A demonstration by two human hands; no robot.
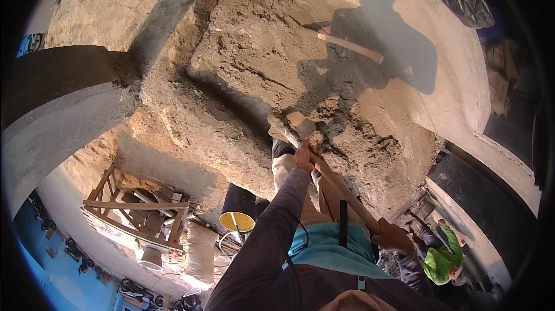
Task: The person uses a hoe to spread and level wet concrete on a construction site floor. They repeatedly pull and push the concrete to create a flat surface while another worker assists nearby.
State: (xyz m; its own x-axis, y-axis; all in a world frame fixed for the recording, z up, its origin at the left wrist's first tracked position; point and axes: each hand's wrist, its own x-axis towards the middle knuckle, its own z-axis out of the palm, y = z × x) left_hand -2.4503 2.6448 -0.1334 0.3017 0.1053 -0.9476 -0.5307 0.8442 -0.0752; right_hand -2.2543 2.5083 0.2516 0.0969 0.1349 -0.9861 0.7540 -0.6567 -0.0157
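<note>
1. Digging tool, long pale-brown wooden shaft (347, 195), mud-caked head: runs diagonally across my front, in both hands. Head lies just beyond my left hand, over the wet stuff; its exact shape is hard to make out.
2. Foot strike: head sits close by my pale-clad left leg (283, 167). A short, off-line stroke could catch shin or foot.
3. Grip slip: if the shaft is wet, my forward hand could slide toward the head. Can't tell how wet.
4. Footing: grey-brown lumpy wet mix (370, 149) near my feet, long dark groove (231, 103) ahead-left. Sliding or stepping into the groove could cost me balance.
5. Snag: thin black cord (293, 253) hangs at my waist, could hook on a sleeve or the shaft.
6. Backswing: co-worker in bright green top (442, 256) is off to my right, beyond the butt end. Gap unclear; a wide swing might be risky.
7. Hands: left hand (304, 156) wrapped round the shaft near the head; right hand (396, 237) clasps it near the butt, by my right hip. Most of the shaft spans between them.
</note>
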